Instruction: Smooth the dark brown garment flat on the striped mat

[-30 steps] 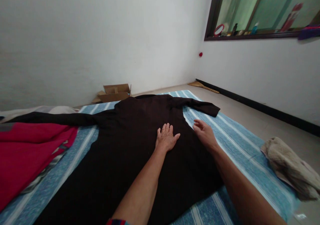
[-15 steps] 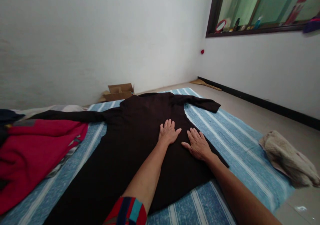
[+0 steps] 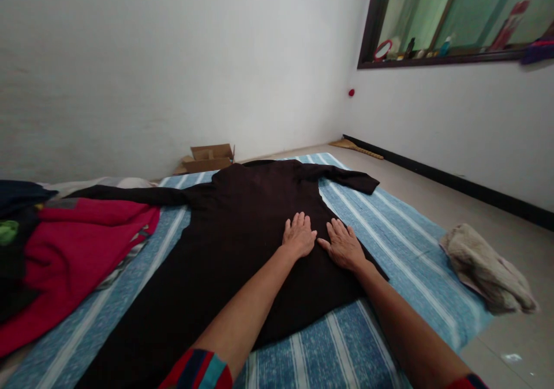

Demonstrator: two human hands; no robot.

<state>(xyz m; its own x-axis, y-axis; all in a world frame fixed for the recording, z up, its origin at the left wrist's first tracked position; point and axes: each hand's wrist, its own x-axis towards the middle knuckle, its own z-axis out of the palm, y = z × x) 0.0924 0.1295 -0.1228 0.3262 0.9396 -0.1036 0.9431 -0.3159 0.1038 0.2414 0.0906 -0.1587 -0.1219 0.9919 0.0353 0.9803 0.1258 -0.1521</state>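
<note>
A black long-sleeved dress (image 3: pixel 242 250) lies spread over a blue and white striped sheet (image 3: pixel 389 245), its collar end toward the wall and its sleeves stretched out to both sides. My left hand (image 3: pixel 299 236) rests flat on the middle of the fabric, fingers extended. Close beside it on the right, my right hand (image 3: pixel 344 243) also lies flat near the garment's right edge, its thumb toward the left hand. Neither hand grips anything. The lower left part of the dress runs out of view at the bottom.
Red clothing (image 3: pixel 95 233) and dark clothes (image 3: pixel 17 256) are heaped at the left, under the left sleeve. A cardboard box (image 3: pixel 211 157) stands by the wall. A beige fluffy cloth (image 3: pixel 487 268) lies at the sheet's right edge. A broom (image 3: pixel 355 146) lies on the floor.
My left hand has shifted slightly right and nearer to me, closer to the right hand. Its thumb is now tucked nearer the fingers. The view has moved a little.
</note>
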